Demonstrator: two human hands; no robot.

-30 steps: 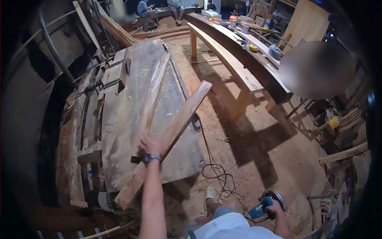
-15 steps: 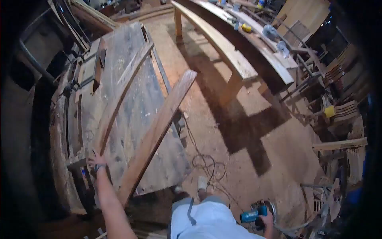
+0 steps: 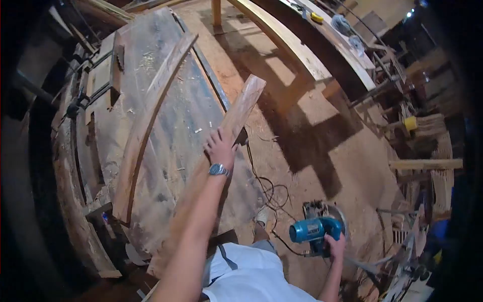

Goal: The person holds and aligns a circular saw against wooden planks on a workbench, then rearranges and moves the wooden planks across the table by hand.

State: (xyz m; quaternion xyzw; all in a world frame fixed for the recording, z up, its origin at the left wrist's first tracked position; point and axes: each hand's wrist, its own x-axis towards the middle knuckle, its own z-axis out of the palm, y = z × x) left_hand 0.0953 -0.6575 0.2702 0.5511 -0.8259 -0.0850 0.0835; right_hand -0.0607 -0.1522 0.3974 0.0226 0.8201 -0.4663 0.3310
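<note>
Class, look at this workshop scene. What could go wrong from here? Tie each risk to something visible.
1. The left hand lies on the board, so a cut started near it with the circular saw in the right hand could injure it.
2. The board's far end juts past the worktable, so it might tip or shift.
3. The cord loops beside a shoe, and could trip the person.

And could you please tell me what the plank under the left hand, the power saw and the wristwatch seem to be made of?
The plank looks like wood, probably unvarnished: reddish streaks like grain, no strong gloss. The power saw seems to have a smooth plastic body, given its even teal colour. The wristwatch is likely polished metal, from its silvery glint.
</note>
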